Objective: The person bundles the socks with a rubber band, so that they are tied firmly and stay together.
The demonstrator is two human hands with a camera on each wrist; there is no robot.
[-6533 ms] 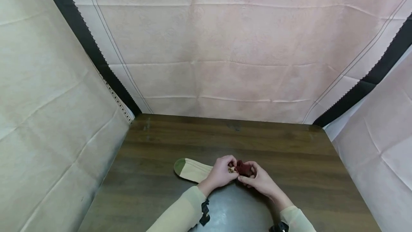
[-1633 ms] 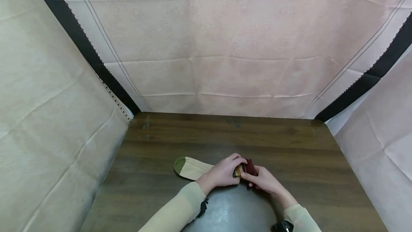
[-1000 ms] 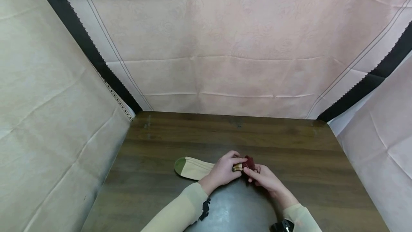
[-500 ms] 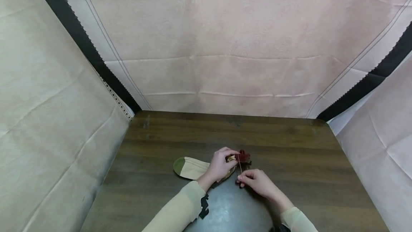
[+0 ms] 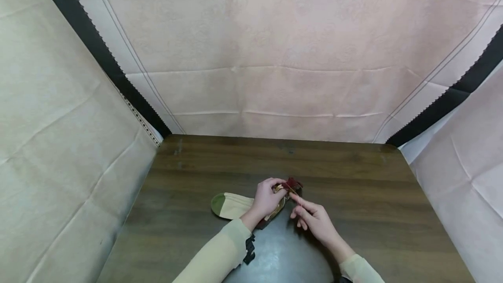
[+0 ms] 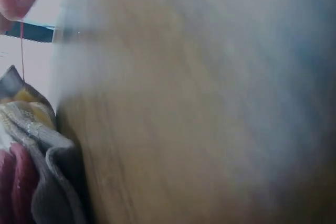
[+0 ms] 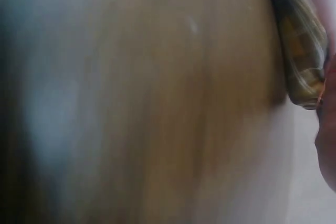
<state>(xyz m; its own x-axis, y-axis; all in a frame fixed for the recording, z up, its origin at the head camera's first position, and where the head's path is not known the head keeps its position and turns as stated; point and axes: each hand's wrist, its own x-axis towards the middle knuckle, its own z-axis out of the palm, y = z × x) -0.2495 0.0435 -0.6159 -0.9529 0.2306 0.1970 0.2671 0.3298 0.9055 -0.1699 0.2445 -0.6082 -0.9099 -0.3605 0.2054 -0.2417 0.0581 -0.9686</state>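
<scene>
My left hand grips a bundle of folded socks at the middle of the table, with dark red fabric poking out past its fingertips. Patterned brown and yellow fabric of the bundle shows in the right wrist view. In the left wrist view grey sock fabric lies beside dark red folds. A thin reddish thread runs taut from the bundle to my right hand, which holds it, index finger stretched toward the socks. A cream sock with a green toe extends left from beneath my left hand.
The brown wooden table has a pale shiny patch at its near side. Light fabric walls enclose it at the back and on both sides, with dark strips at the corners.
Earlier both hands work close together on the bundle. Then my right hand draws the thread toward me; now its index finger reaches back up. My left hand shifts the bundle slightly away and left.
</scene>
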